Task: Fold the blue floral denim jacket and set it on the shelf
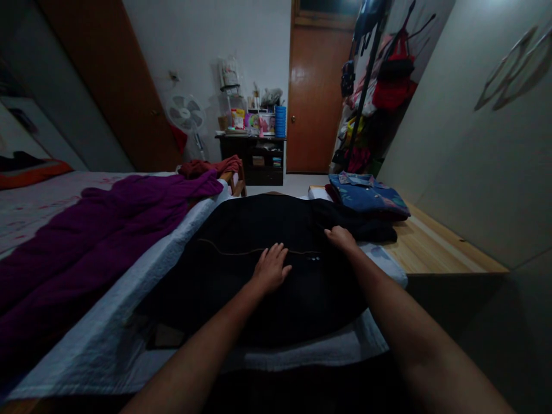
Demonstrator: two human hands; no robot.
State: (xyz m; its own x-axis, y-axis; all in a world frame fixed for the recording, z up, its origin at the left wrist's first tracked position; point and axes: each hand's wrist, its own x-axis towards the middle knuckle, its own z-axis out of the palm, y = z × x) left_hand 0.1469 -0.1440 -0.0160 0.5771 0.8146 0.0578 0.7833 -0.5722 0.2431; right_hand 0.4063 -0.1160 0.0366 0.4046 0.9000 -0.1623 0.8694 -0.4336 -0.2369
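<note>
A black garment (297, 310) lies spread over a pale blue cloth (116, 305). A thin brown line crosses it, and a few small light marks show near that line's right end. My left hand (271, 268) rests flat on the middle of the garment, fingers stretched out and slightly apart. Farther right, my right hand (341, 237) has its fingers closed on the dark fabric, beside a part of the garment that reaches out to the right. The exact fold between those fingertips is too dark to make out.
Folded clothes with a blue patterned shirt (366, 192) on top lie on a wooden surface (448, 247) to the right. Purple fabric (107, 224) covers part of the bed at left. Behind stand a fan (186, 113), a dark cabinet (252, 161) and a door (317, 98).
</note>
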